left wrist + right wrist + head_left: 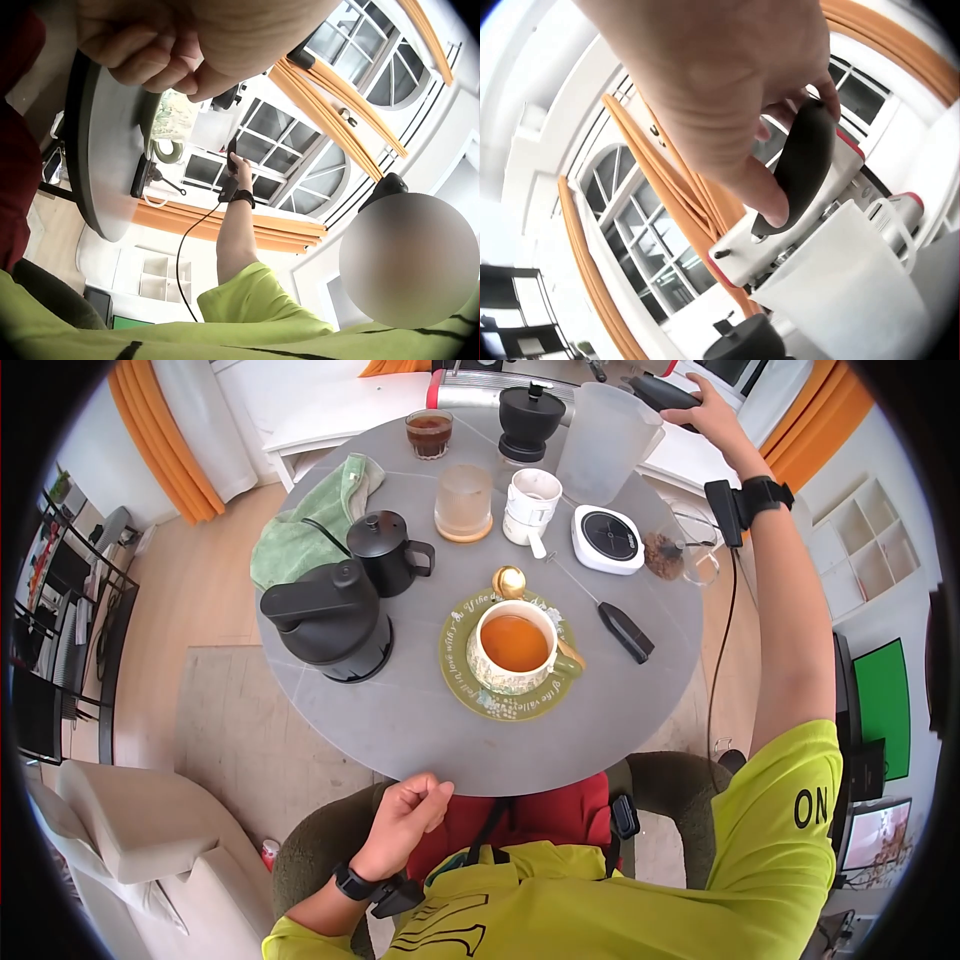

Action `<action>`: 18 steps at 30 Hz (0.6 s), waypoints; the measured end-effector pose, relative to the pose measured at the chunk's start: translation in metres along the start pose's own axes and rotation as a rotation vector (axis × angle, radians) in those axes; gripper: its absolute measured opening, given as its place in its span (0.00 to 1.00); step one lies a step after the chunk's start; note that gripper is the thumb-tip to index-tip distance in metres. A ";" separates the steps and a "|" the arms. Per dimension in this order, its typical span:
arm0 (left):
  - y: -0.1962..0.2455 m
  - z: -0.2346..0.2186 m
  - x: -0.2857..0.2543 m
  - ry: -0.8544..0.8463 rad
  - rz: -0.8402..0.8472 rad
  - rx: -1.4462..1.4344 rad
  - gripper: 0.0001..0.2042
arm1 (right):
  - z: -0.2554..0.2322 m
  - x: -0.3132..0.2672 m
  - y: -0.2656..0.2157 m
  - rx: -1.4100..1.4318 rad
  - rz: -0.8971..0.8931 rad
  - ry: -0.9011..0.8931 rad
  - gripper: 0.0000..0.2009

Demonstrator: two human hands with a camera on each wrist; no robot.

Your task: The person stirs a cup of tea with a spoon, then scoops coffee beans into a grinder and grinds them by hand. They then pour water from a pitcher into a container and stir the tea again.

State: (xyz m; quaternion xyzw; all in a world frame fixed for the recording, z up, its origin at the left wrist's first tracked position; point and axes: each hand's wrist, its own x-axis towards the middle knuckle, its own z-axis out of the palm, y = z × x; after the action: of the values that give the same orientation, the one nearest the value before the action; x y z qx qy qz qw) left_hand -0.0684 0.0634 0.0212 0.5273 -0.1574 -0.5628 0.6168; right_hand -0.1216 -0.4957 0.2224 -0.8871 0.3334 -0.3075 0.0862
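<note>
My right hand [718, 422] is stretched out beyond the table's far right side. It grips a black, elongated, curved object [810, 161], thumb on one side and fingers on the other. Below that object in the right wrist view stands a translucent pitcher [847, 292]. My left hand [410, 815] rests by the table's near edge, its fingers loosely curled and holding nothing. Nearest to it on the table is a patterned cup [515, 678] of orange-brown drink on a green saucer [455, 650]. A gold spoon [508, 581] lies at the saucer's far rim.
A black kettle [330, 625], black gooseneck pot [385, 550] and green cloth [310, 525] occupy the left side. Farther back are a frosted glass [463, 503], white cup [530, 505] and black grinder [530, 420]. A white scale [608, 540] and a black-handled wand [625, 635] lie right.
</note>
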 end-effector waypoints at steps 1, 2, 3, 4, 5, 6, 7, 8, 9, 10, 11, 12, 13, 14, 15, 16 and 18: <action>0.000 0.001 0.000 -0.003 -0.004 0.000 0.14 | -0.004 -0.009 -0.005 -0.003 0.004 -0.001 0.41; 0.000 0.001 0.000 0.000 -0.002 0.002 0.14 | -0.007 -0.019 -0.014 0.094 -0.035 -0.059 0.42; 0.000 0.001 0.000 0.004 -0.001 0.006 0.13 | -0.008 -0.032 -0.023 0.192 -0.072 -0.117 0.42; -0.001 0.001 0.001 0.002 -0.004 0.007 0.13 | -0.006 -0.046 -0.031 0.233 -0.094 -0.152 0.41; -0.001 0.001 0.001 0.006 -0.004 0.009 0.13 | -0.004 -0.061 -0.040 0.302 -0.076 -0.224 0.41; -0.002 0.001 0.001 0.009 -0.007 0.011 0.13 | 0.001 -0.074 -0.043 0.335 -0.048 -0.246 0.41; -0.003 0.002 0.001 0.007 -0.010 0.012 0.13 | 0.007 -0.087 -0.044 0.367 -0.021 -0.267 0.41; -0.003 0.002 0.001 0.005 -0.006 0.009 0.13 | 0.015 -0.100 -0.045 0.379 0.042 -0.317 0.41; -0.003 0.002 0.000 0.004 -0.002 0.006 0.13 | 0.023 -0.112 -0.045 0.372 0.084 -0.343 0.41; -0.003 0.002 0.000 0.006 -0.002 0.008 0.13 | 0.031 -0.122 -0.044 0.354 0.126 -0.372 0.42; -0.003 0.003 0.000 0.001 0.004 0.007 0.13 | 0.039 -0.130 -0.042 0.337 0.168 -0.400 0.42; -0.003 0.003 0.000 -0.003 0.009 0.006 0.13 | 0.048 -0.134 -0.035 0.340 0.169 -0.400 0.42; -0.003 0.003 0.000 -0.002 0.008 0.009 0.13 | 0.057 -0.137 -0.026 0.344 0.180 -0.438 0.43; -0.003 0.004 0.000 -0.005 0.008 0.013 0.13 | 0.064 -0.140 -0.020 0.346 0.191 -0.476 0.44; -0.004 0.004 -0.001 -0.008 0.009 0.017 0.13 | 0.070 -0.143 -0.016 0.347 0.191 -0.476 0.44; -0.004 0.004 -0.001 -0.008 0.009 0.017 0.13 | 0.073 -0.146 -0.018 0.361 0.205 -0.474 0.43; -0.004 0.004 -0.001 -0.010 0.009 0.014 0.13 | 0.075 -0.150 -0.021 0.397 0.254 -0.471 0.42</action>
State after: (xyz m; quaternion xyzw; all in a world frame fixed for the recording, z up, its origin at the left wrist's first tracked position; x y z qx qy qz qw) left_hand -0.0745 0.0627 0.0196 0.5282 -0.1668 -0.5613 0.6149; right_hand -0.1535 -0.3874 0.0972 -0.8512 0.3456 -0.1396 0.3696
